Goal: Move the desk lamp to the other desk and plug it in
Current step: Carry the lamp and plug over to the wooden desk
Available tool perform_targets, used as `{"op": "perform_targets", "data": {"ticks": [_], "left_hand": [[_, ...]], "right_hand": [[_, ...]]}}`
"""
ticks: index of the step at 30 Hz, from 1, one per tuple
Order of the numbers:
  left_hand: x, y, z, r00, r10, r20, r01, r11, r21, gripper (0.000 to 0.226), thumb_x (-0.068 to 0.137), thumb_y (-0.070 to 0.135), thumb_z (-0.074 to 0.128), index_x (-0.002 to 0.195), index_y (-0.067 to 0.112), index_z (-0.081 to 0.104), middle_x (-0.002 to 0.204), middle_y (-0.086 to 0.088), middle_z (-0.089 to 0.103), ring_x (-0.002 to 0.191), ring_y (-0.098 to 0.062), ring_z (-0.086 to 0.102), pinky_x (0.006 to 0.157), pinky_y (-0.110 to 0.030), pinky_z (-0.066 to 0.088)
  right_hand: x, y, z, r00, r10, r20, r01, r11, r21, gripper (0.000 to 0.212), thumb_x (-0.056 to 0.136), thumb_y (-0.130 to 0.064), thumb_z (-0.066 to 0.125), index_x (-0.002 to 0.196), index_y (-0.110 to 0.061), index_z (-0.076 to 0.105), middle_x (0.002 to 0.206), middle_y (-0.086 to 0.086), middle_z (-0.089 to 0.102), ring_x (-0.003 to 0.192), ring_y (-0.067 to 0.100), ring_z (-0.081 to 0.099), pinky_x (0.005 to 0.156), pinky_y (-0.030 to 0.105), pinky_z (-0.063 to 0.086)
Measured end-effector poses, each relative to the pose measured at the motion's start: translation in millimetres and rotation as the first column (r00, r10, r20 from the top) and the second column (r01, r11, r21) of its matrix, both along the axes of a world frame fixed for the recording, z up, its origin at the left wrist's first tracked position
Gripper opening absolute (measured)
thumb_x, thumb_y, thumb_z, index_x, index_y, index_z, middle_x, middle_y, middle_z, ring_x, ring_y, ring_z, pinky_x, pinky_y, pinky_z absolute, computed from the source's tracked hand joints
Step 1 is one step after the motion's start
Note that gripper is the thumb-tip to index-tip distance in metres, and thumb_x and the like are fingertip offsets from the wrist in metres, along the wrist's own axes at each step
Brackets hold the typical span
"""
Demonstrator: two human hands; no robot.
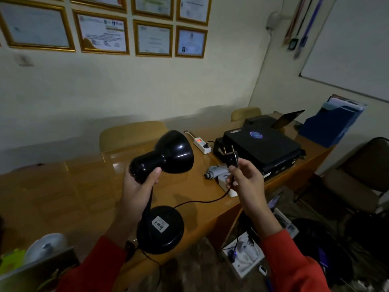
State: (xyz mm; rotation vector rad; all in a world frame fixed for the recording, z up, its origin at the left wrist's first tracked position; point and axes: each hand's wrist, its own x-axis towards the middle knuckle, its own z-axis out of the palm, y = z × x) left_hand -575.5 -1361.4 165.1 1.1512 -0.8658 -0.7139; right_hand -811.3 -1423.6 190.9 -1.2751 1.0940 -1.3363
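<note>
My left hand (139, 186) wrapped around the black lamp (166, 157) neck, right hand (246, 182) pinching its plug (232, 158), prongs up, above the desk (73, 186), power strip (202, 145) beyond, cord (202, 201) partly hidden.

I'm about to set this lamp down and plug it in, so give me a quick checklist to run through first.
1. Lamp held firmly by left hand: ok.
2. Plug in right hand, prongs up and free: ok.
3. Power strip switched on, red light lit: ok.
4. Free socket on strip: cannot tell; one plug already in.
5. Bare desk space for the base: ok.
6. Cord free of snags: cannot tell.
</note>
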Motion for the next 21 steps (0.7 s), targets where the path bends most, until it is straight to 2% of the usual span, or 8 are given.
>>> {"op": "perform_targets", "data": {"ticks": [5,8,11,13,14,16,18,21], "left_hand": [[-9.7,-68.4,-10.1,1.0,0.008,-0.018,-0.007,0.999,0.047,0.031,0.081,0.011,0.067,0.107,0.021,0.055,0.083,-0.001,0.063,0.076,-0.021,0.062,0.083,-0.045,0.051],[-15.1,-99.8,-15.4,1.0,0.028,0.009,-0.029,0.998,0.064,0.036,0.078,0.013,0.069,0.11,0.018,0.054,0.086,-0.002,0.065,0.079,-0.023,0.064,0.081,-0.045,0.052],[-22.2,-124.4,-20.4,0.997,0.064,0.048,-0.067,0.996,0.067,0.037,0.074,0.013,0.073,0.1,0.033,0.055,0.091,-0.001,0.065,0.082,-0.015,0.066,0.075,-0.038,0.052],[-27.6,-138.4,-25.1,0.996,0.07,0.059,-0.073,0.995,0.062,0.042,0.074,0.012,0.073,0.094,0.041,0.052,0.09,0.005,0.064,0.078,-0.006,0.065,0.07,-0.028,0.049],[-29.8,-144.1,-28.2,0.996,0.072,0.057,-0.075,0.995,0.068,0.043,0.074,0.01,0.073,0.095,0.04,0.051,0.091,0.005,0.063,0.08,-0.008,0.064,0.069,-0.027,0.049],[-33.9,-155.1,-33.8,0.996,0.076,0.049,-0.08,0.993,0.082,0.039,0.075,0.008,0.072,0.103,0.029,0.054,0.097,-0.006,0.063,0.085,-0.02,0.064,0.068,-0.024,0.052],[-39.6,-165.7,-37.3,0.995,0.069,0.079,-0.076,0.994,0.085,0.042,0.075,0.012,0.072,0.111,0.006,0.053,0.103,-0.023,0.061,0.089,-0.03,0.063,0.069,-0.023,0.054],[-47.2,-177.0,-42.3,0.996,0.062,0.06,-0.067,0.994,0.091,0.061,0.065,0.03,0.074,0.113,-0.001,0.051,0.107,-0.029,0.059,0.094,-0.036,0.061,0.079,-0.039,0.053]], "right_hand": [[-5.4,-70.2,-6.3,0.998,0.038,-0.054,-0.039,0.999,-0.004,0.009,0.092,-0.008,0.056,0.099,-0.013,0.057,0.061,-0.006,0.06,0.052,0.008,0.059,0.05,0.022,0.051],[-7.2,-104.4,-8.3,0.998,0.039,-0.041,-0.038,0.999,0.009,0.009,0.092,-0.006,0.055,0.1,-0.011,0.056,0.07,0.004,0.055,0.05,0.006,0.058,0.048,0.02,0.05],[-10.8,-132.1,-10.4,0.999,0.042,-0.027,-0.042,0.999,0.017,0.015,0.092,-0.006,0.056,0.106,-0.01,0.057,0.077,0.007,0.053,0.052,0.006,0.058,0.05,0.022,0.05],[-13.1,-147.7,-12.7,0.998,0.055,-0.013,-0.055,0.998,0.013,0.016,0.092,-0.007,0.056,0.101,-0.019,0.059,0.079,0.007,0.053,0.054,0.006,0.058,0.051,0.022,0.051],[-14.2,-155.1,-14.2,0.998,0.059,-0.011,-0.058,0.998,0.014,0.018,0.092,-0.007,0.056,0.099,-0.024,0.059,0.08,0.007,0.054,0.054,0.006,0.058,0.051,0.022,0.051],[-16.5,-171.1,-16.6,0.998,0.069,-0.003,-0.069,0.997,0.021,0.018,0.092,-0.007,0.056,0.099,-0.024,0.059,0.082,0.008,0.056,0.054,0.005,0.058,0.05,0.02,0.051],[-19.9,-188.6,-20.3,0.996,0.087,0.016,-0.088,0.996,0.031,0.018,0.091,-0.005,0.056,0.107,-0.015,0.058,0.085,0.009,0.057,0.053,0.004,0.059,0.048,0.02,0.051],[-24.3,-212.4,-24.6,0.995,0.099,0.019,-0.099,0.994,0.045,0.021,0.091,-0.004,0.056,0.107,-0.017,0.057,0.083,0.009,0.058,0.053,0.003,0.059,0.048,0.019,0.051]]}}
